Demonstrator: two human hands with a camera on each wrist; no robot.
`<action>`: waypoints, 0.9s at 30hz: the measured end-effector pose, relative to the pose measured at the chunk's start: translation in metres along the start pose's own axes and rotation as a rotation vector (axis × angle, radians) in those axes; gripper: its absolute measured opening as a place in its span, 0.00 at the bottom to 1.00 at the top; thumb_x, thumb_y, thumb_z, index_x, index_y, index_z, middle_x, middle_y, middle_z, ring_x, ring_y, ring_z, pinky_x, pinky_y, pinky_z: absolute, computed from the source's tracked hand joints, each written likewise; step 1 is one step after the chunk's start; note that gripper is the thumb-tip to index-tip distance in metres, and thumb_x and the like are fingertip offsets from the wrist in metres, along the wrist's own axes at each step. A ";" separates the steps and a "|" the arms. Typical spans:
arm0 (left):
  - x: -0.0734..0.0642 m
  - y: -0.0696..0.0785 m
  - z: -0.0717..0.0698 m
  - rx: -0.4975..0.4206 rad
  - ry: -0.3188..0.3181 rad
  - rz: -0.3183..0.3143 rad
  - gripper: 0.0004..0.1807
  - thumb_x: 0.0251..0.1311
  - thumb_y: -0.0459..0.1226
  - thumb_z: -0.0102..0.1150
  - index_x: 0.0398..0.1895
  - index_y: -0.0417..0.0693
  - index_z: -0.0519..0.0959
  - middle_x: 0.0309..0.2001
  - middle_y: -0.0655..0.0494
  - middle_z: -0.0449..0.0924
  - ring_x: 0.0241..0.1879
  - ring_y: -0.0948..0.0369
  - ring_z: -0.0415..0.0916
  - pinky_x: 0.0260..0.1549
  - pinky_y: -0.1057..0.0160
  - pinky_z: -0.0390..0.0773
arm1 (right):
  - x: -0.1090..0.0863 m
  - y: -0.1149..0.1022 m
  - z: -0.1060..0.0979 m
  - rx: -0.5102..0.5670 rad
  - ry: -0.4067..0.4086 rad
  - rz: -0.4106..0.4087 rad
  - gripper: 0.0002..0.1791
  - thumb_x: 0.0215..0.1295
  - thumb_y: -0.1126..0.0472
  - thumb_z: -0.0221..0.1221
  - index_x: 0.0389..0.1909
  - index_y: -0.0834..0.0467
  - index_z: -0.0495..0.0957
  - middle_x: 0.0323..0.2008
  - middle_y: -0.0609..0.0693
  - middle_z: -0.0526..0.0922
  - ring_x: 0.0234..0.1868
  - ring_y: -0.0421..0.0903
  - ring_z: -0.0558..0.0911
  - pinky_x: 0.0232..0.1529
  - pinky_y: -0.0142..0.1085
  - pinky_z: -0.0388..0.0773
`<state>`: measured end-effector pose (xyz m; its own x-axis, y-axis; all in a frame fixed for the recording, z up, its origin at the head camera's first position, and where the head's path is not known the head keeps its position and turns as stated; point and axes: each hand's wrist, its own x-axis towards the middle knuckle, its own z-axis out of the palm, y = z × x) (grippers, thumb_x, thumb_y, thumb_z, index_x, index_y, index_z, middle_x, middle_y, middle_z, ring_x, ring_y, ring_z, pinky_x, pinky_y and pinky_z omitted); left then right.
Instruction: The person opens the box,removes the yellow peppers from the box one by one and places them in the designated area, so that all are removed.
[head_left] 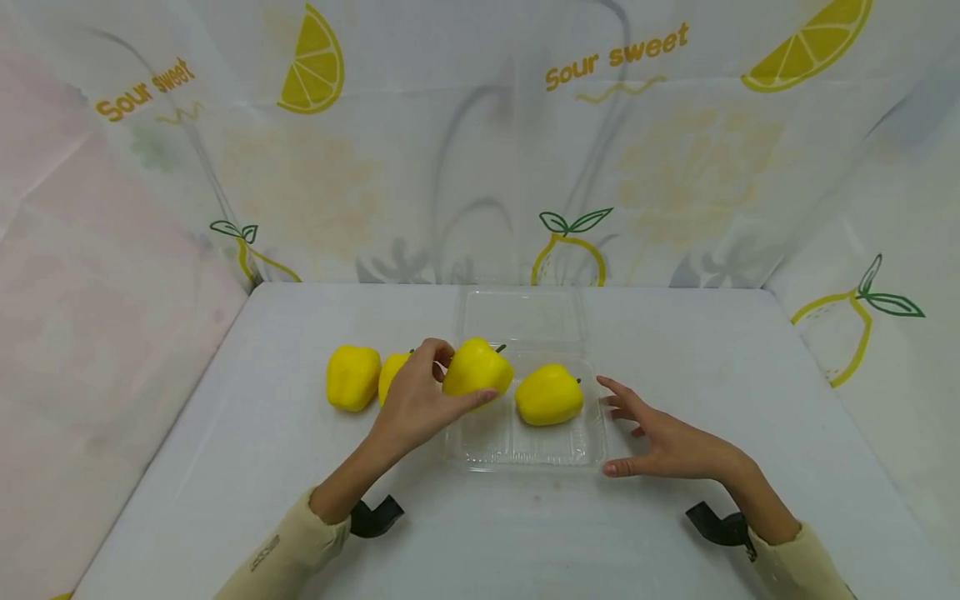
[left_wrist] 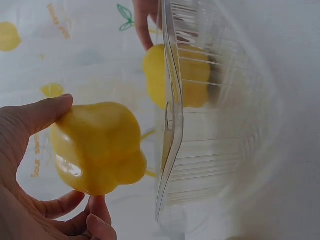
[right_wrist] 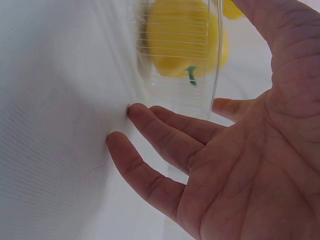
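My left hand (head_left: 423, 396) grips a yellow bell pepper (head_left: 477, 368) between thumb and fingers, above the left part of a clear plastic clamshell box (head_left: 480, 454). In the left wrist view this pepper (left_wrist: 97, 147) is beside the box's rim, apart from it. Another yellow bell pepper (head_left: 550, 395) lies inside the box on the right, its green stem pointing right. My right hand (head_left: 663, 442) is at the box's right side with fingers spread, holding nothing. In the right wrist view its fingertips (right_wrist: 120, 142) are close to the white tabletop, near the box wall.
Left of the box lie two more yellow bell peppers, one at the far left (head_left: 353, 378) and one partly hidden (head_left: 392, 372) behind my left hand. The box's lid (head_left: 521, 315) lies folded back behind it. A lemon-print cloth (head_left: 420, 167) hangs behind the white table (head_left: 675, 333).
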<state>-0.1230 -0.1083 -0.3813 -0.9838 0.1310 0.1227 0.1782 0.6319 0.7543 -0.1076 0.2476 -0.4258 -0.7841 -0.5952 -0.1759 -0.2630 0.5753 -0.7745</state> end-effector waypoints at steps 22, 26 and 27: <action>-0.009 -0.004 -0.008 -0.073 0.032 0.011 0.41 0.38 0.61 0.78 0.47 0.48 0.68 0.38 0.53 0.71 0.39 0.56 0.68 0.37 0.57 0.72 | 0.000 0.002 0.000 -0.002 0.001 -0.008 0.61 0.56 0.44 0.70 0.78 0.50 0.37 0.71 0.62 0.61 0.68 0.59 0.66 0.57 0.55 0.71; -0.011 -0.006 -0.010 -0.086 0.032 -0.002 0.43 0.37 0.60 0.79 0.49 0.47 0.68 0.38 0.51 0.70 0.39 0.56 0.67 0.39 0.57 0.71 | 0.000 0.002 0.000 -0.002 0.001 -0.006 0.61 0.56 0.44 0.70 0.78 0.50 0.37 0.71 0.61 0.61 0.68 0.59 0.66 0.58 0.55 0.70; -0.012 -0.006 -0.010 -0.088 0.031 -0.007 0.43 0.37 0.59 0.79 0.50 0.46 0.68 0.38 0.51 0.70 0.40 0.55 0.67 0.39 0.57 0.70 | 0.000 0.002 0.000 -0.003 0.001 -0.007 0.61 0.56 0.44 0.71 0.78 0.50 0.37 0.71 0.61 0.61 0.68 0.59 0.66 0.58 0.55 0.71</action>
<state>-0.1128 -0.1215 -0.3812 -0.9853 0.1023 0.1365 0.1705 0.5626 0.8090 -0.1080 0.2494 -0.4274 -0.7829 -0.5984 -0.1702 -0.2696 0.5730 -0.7739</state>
